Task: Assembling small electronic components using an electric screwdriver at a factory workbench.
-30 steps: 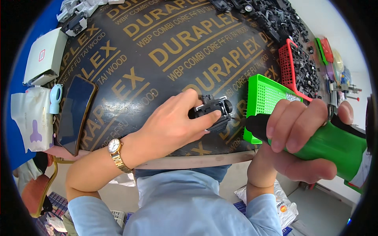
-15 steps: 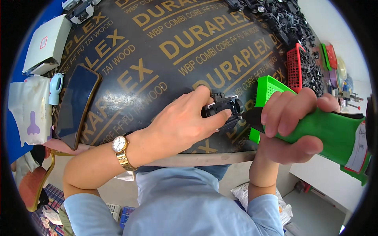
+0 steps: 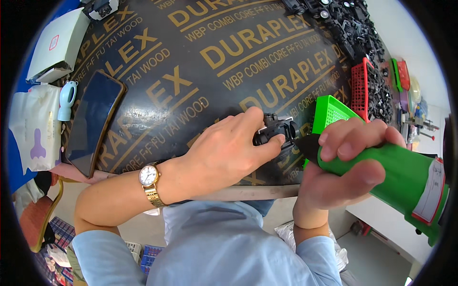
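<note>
Near the front edge of the glossy dark table (image 3: 143, 124), the left hand (image 3: 229, 148) pinches an angular black part (image 3: 281, 128) with bent fingers. The right hand (image 3: 334, 183) wraps a smooth, thick-barrelled green tool (image 3: 396, 174), its tapered dark nose just beside the part; I cannot tell whether they touch. This looks like aligning the 2; the next move calls for a steady grip. A perforated green tray (image 3: 320, 117) sits beyond.

Free room across tabletop (image 3: 210, 90), green basket (image 3: 321, 114) the obstacle rightward
</note>
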A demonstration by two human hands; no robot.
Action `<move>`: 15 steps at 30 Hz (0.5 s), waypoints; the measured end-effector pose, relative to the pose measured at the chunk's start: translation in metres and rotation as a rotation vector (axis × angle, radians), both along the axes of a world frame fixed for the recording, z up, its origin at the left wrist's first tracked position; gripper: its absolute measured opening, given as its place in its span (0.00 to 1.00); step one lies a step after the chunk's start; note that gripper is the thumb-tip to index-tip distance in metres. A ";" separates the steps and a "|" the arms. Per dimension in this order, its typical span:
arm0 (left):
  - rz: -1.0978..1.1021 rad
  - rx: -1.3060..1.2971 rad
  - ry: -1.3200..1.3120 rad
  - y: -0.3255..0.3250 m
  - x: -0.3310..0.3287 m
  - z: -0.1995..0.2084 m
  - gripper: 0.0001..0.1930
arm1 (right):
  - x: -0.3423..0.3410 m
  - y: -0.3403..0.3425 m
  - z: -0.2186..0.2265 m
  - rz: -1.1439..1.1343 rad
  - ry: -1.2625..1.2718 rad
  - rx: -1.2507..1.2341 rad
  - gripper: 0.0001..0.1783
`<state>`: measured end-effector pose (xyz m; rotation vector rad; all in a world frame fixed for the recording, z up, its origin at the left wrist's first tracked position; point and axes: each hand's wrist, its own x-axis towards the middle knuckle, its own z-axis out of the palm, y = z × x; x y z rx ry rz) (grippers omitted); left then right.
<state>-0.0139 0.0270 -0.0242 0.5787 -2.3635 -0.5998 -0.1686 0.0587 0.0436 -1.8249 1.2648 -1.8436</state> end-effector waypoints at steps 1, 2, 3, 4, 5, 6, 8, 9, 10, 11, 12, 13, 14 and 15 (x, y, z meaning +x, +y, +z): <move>-0.004 0.023 -0.002 -0.001 0.000 0.001 0.26 | 0.001 0.000 0.001 -0.024 0.028 0.009 0.31; -0.005 0.020 0.002 -0.001 0.000 0.001 0.26 | 0.000 -0.001 0.002 -0.025 0.031 0.005 0.31; -0.013 0.026 -0.010 -0.001 0.001 0.002 0.27 | -0.001 -0.002 0.002 -0.011 0.033 -0.003 0.32; -0.019 0.034 -0.022 -0.001 0.001 0.002 0.27 | -0.002 -0.003 0.001 0.005 0.034 -0.009 0.33; -0.018 0.031 -0.018 -0.001 0.001 0.002 0.27 | -0.001 -0.002 0.004 0.006 0.038 -0.012 0.33; -0.022 0.050 -0.027 0.000 0.001 0.003 0.27 | 0.000 -0.002 0.007 -0.043 0.016 0.053 0.34; -0.040 0.064 -0.024 0.000 0.000 0.005 0.27 | 0.004 -0.001 0.013 -0.064 -0.041 0.143 0.37; -0.033 0.097 -0.033 0.000 0.000 0.007 0.27 | -0.001 -0.001 0.011 0.004 -0.079 0.081 0.38; -0.029 0.129 -0.039 0.000 0.000 0.008 0.27 | -0.008 -0.001 0.010 0.070 -0.113 0.018 0.40; -0.026 0.105 -0.059 0.001 0.000 0.007 0.27 | -0.012 0.003 0.015 0.128 -0.158 -0.059 0.41; -0.020 0.079 -0.026 0.000 0.000 0.007 0.23 | -0.016 0.008 0.022 0.186 -0.202 -0.136 0.43; -0.013 0.057 0.004 0.001 -0.001 0.008 0.19 | -0.021 0.014 0.029 0.185 -0.306 -0.199 0.42; -0.013 0.065 0.007 0.000 0.000 0.010 0.20 | -0.031 0.020 0.034 0.197 -0.347 -0.204 0.39; -0.020 0.065 0.014 0.001 0.000 0.010 0.20 | -0.044 0.030 0.037 0.172 -0.320 -0.151 0.37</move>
